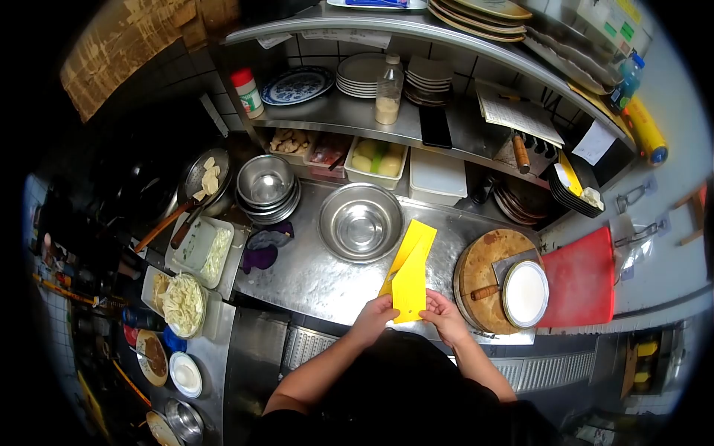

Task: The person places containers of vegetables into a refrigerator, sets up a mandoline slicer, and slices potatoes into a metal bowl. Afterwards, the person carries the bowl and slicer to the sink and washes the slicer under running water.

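While the left hand (375,320) and right hand (445,318) pinch a yellow sheet (410,281), a chopping board (480,269) lies at its three o'clock.

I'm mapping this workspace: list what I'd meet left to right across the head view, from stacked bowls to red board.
Stacked metal bowls, large metal bowl, yellow sheet, round wooden block, red board.

- Bright, cool light is glaring off the steel counter (309,286), glinting in the large bowl (362,227).
- Yellow sheet (409,293) is standing out vividly.
- Far left is sinking into shadow.
- Fisheye curve is bowing the upper shelf (357,19); black vignette is swallowing corners.
- Centre is reading sharp, edges softening.
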{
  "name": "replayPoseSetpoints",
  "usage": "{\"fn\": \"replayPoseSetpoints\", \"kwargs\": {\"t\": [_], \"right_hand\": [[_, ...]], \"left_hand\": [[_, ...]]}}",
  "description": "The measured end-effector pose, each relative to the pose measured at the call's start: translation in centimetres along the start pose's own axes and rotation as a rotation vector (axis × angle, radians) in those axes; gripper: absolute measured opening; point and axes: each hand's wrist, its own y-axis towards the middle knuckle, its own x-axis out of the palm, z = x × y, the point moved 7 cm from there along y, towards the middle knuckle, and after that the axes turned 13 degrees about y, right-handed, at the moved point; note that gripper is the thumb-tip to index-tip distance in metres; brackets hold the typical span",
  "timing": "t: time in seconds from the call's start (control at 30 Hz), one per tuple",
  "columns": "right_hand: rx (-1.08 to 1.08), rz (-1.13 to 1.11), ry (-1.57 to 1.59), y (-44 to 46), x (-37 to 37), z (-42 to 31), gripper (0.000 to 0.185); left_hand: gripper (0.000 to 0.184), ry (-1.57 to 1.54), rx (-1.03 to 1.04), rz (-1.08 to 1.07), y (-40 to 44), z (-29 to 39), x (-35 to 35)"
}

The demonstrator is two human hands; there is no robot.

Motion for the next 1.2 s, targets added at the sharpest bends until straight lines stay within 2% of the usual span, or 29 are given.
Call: {"fn": "replayPoseSetpoints", "kwargs": {"t": [0.13,0.63,1.2], "right_hand": [[0.015,-0.011,-0.041,0.2,0.4,0.3,0.057],[0.019,-0.054,-0.128,0.4,0.6,0.9,0.061],[0.016,-0.121,-0.229,0.7,0.5,1.0,0.058]], "left_hand": [[0.039,-0.071,-0.026,0.000,0.0,-0.4,-0.6],[0.028,-0.066,-0.008,0.068,0.2,1.0,-0.8],[0.031,-0.096,-0.027,0.166,0.6,0.4,-1.4]]}}
